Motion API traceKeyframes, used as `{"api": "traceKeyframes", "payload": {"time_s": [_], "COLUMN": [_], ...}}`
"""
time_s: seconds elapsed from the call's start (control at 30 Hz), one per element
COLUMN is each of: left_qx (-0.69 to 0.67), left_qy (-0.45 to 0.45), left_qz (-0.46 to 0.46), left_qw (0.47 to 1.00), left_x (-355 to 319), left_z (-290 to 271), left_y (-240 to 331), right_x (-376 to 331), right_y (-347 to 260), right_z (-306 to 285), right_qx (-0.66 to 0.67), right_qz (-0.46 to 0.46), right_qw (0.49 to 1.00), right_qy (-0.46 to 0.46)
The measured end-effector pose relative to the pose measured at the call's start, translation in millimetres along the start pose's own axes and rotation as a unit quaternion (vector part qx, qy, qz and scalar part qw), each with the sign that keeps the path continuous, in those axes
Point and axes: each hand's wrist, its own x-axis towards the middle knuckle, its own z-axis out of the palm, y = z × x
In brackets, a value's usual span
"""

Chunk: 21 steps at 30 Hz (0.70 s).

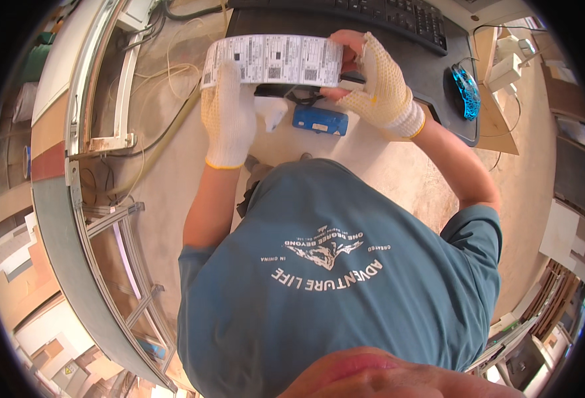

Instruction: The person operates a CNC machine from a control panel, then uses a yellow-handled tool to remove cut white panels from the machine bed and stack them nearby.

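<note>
A strip of white printed labels [276, 60] stretches between my two hands, bowed slightly, in front of the dark desk. My left hand [229, 119], in a cream knit glove with a yellow cuff edge, grips its left end, with fingers lying over the printed face. At the right end, my right hand [379, 86] pinches the strip between thumb and fingers. Its glove leaves the fingertips bare. Below the strip, a blue object with a small pale label [320, 121] shows between my hands, beside a white item [271, 113] whose kind I cannot make out.
A black keyboard [398, 20] sits on the dark desk [461, 50] ahead, with a blue-lit mouse [465, 91] at its right edge. White plugs [510, 69] and cables are farther right. To the left stand a metal frame [123, 86] and a long conveyor-like edge [60, 219].
</note>
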Motion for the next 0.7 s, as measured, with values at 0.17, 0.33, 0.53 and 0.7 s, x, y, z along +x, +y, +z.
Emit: {"api": "traceKeyframes", "payload": {"time_s": [0.17, 0.33, 0.53, 0.7], "left_qx": [-0.019, 0.006, -0.001, 0.014], "left_qy": [-0.013, -0.013, -0.009, -0.023], "left_qz": [0.017, 0.004, 0.003, -0.001], "left_qw": [1.000, 1.000, 1.000, 1.000], "left_x": [8.7, 9.9, 5.8, 6.7], "left_z": [-0.6, 1.7, 10.7, 14.2], "left_y": [-3.2, 2.4, 3.7, 0.2], "right_x": [11.1, 18.2, 14.0, 9.7], "right_y": [11.6, 14.7, 25.4, 34.3], "right_z": [0.9, 2.2, 0.1, 0.8], "right_qx": [0.010, -0.001, 0.022, 0.065], "right_qz": [0.018, -0.005, -0.017, 0.003], "right_qw": [0.999, 1.000, 0.999, 0.998], "right_qy": [-0.024, -0.030, -0.028, -0.024]}}
